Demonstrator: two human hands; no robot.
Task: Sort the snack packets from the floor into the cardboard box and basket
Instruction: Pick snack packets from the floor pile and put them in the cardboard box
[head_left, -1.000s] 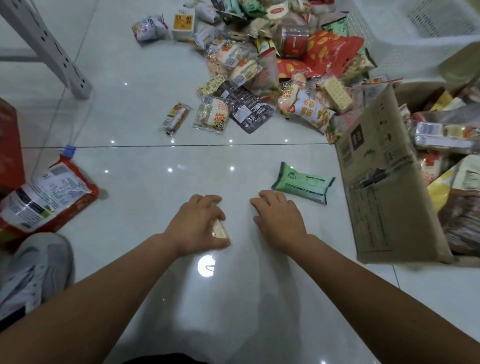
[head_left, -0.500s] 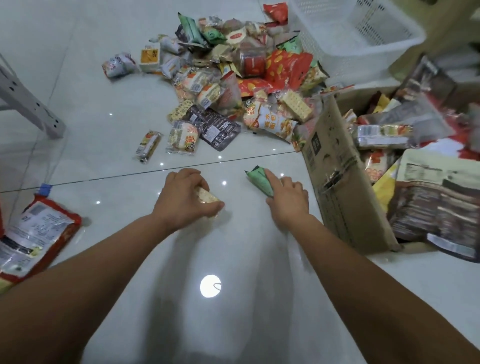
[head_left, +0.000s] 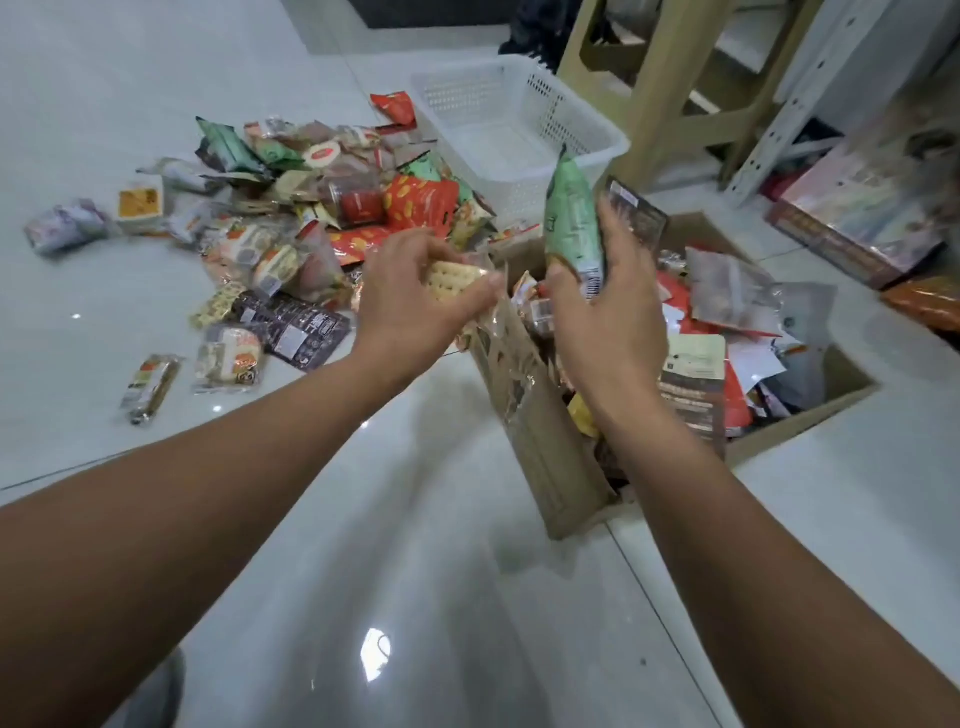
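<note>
My left hand (head_left: 410, 301) grips a clear-wrapped cracker packet (head_left: 451, 279) just left of the cardboard box's near corner. My right hand (head_left: 608, 306) holds a green packet (head_left: 574, 221) upright above the box. The open cardboard box (head_left: 545, 436) stands on the floor at centre right, filled with several snack packets (head_left: 717, 312). Behind it stands a white plastic basket (head_left: 524, 135), which looks bare inside. A heap of mixed snack packets (head_left: 322, 218) lies on the floor to the left of both.
The floor is glossy white tile (head_left: 415, 571). A beige stool (head_left: 670, 78) and a white perforated shelf leg (head_left: 789, 104) stand behind the basket. A flat printed box (head_left: 857, 218) lies at the far right. Loose packets (head_left: 150, 384) lie at the heap's near edge.
Both hands rose from the floor and moved right and forward to the box. The right hand lifted the green packet off the floor; the left kept hold of the cracker packet.
</note>
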